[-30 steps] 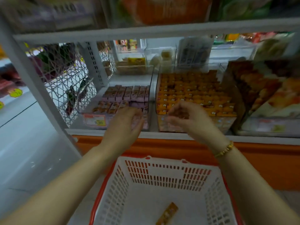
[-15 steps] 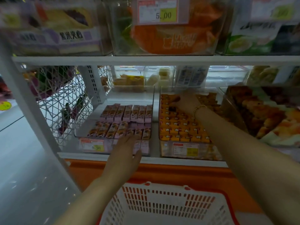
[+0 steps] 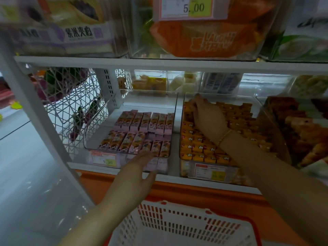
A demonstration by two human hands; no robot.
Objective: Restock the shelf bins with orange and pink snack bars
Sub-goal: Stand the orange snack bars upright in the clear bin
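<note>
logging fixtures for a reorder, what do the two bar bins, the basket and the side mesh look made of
Bar bins: clear glossy rigid plastic, likely acrylic; contents show through the walls. Basket: matte white moulded plastic, slotted walls, red rim. Side mesh: thin crossing rods, probably white-coated wire.

Bare bin floor (image 3: pixel 147 106) lies open at 12 o'clock of the pink bars (image 3: pixel 142 128), under the upper shelf board (image 3: pixel 159 63), while the wire mesh (image 3: pixel 71 110) closes 9 o'clock and the packed orange bars (image 3: pixel 204 148), with the right hand (image 3: pixel 207 116) among them, fill 3 o'clock.
</note>
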